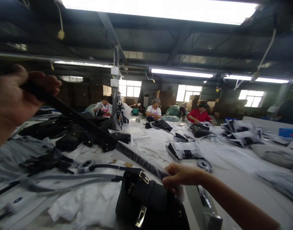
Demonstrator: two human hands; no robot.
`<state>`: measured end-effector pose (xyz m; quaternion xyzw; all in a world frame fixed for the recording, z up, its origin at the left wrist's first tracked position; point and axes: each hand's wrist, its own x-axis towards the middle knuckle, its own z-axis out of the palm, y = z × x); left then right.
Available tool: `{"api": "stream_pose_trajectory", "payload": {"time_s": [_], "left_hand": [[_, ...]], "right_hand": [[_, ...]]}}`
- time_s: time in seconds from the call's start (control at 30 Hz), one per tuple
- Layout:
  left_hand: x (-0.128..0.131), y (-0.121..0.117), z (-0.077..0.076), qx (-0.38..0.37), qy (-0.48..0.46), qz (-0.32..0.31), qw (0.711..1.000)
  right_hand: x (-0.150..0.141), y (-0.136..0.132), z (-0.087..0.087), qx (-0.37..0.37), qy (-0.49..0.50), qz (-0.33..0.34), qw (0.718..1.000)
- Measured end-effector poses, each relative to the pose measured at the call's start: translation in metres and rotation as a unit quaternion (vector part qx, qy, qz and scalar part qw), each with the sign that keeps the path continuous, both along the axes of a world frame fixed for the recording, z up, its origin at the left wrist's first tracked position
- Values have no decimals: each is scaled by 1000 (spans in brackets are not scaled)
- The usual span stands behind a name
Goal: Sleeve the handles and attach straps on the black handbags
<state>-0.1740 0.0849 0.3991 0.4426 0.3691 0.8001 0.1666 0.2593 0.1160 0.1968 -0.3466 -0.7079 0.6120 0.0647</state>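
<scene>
A long black bag strap (76, 118) slants down from upper left to lower right, held between both hands. My left hand (14, 95), raised at the left edge, is closed around its upper end. Clear plastic wrap (140, 159) covers the strap's lower half. My right hand (178, 177) pinches that wrapped end, thumb and fingers closed. Just below it, a black handbag (153, 199) with a gold-coloured buckle and clasp stands on the table (235, 182). Another strap in grey wrap (89, 179) lies left of the bag.
A metal tape dispenser (209, 207) stands right of the handbag. White tissue paper (89, 204), a tape roll (86, 166) and more black bags (72, 139) cover the left side. Across the table sit several co-workers, one person in red (199, 114). A post (114, 95) rises behind the bags.
</scene>
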Motion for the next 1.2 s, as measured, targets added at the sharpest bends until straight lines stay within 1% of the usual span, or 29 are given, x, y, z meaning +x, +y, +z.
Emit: {"api": "stream_pose_trajectory", "payload": {"time_s": [0.03,0.07,0.1,0.13,0.2,0.27,0.3,0.33,0.37,0.4,0.43,0.47,0.53,0.6,0.63,0.67,0.7,0.73,0.77,0.83,0.87,0.9,0.97,1.0,1.03,1.07,1.1,1.13,1.2], "left_hand": [[8,0,-6,21,-5,-44,999],[19,0,-11,38,-15,-80,996],[31,-1,-13,35,-20,-107,993],[44,-1,-13,38,-19,-124,991],[72,-3,-5,55,3,-165,985],[99,-5,10,73,21,-203,976],[111,-5,20,78,26,-221,972],[122,-6,29,84,34,-240,966],[133,-7,38,92,44,-260,960],[142,-8,47,103,59,-277,953],[149,-10,54,116,78,-291,946],[154,-11,61,128,95,-299,941],[159,-13,69,140,112,-297,938],[159,-10,69,135,108,-289,942],[158,-7,64,127,104,-293,942],[157,-2,55,114,106,-305,939],[156,3,42,95,116,-325,934],[156,8,24,74,133,-350,924],[156,13,1,32,161,-376,912],[159,21,-54,-56,238,-404,882],[162,24,-85,-97,302,-406,857],[166,26,-116,-107,381,-399,827],[174,30,-172,-98,524,-372,760],[178,32,-195,-95,575,-365,726],[182,34,-213,-96,623,-349,693],[186,37,-228,-100,654,-327,675],[190,40,-238,-104,673,-313,663],[192,43,-243,-107,682,-303,657],[193,49,-246,-105,684,-297,658]], "right_hand": [[10,-3,-5,11,-25,0,1000],[16,-5,-6,28,-50,7,998],[19,-7,-3,49,-66,17,996],[19,-9,4,73,-67,24,995],[7,-11,30,135,-13,14,991],[-18,-14,65,218,75,-27,973],[-34,-16,84,271,114,-50,955],[-52,-19,101,320,162,-56,932],[-70,-22,116,352,207,-50,911],[-87,-26,129,367,252,-39,895],[-103,-31,138,367,296,-26,881],[-116,-35,144,349,334,-4,876],[-132,-42,149,269,401,30,875],[-131,-46,149,201,452,23,869],[-126,-47,150,190,471,1,861],[-117,-47,151,195,484,-30,853],[-106,-47,154,209,488,-65,845],[-94,-47,159,230,487,-104,836],[-81,-48,165,250,480,-147,828],[-57,-49,178,285,471,-230,803],[-46,-50,184,296,469,-263,789],[-36,-52,190,300,471,-292,777],[-22,-55,199,294,476,-334,759],[-16,-57,204,289,480,-345,753],[-11,-59,208,288,482,-352,749],[-6,-60,213,290,484,-358,744],[-1,-62,218,295,485,-361,740],[5,-62,223,303,482,-367,736],[18,-63,233,314,480,-372,730]]}}
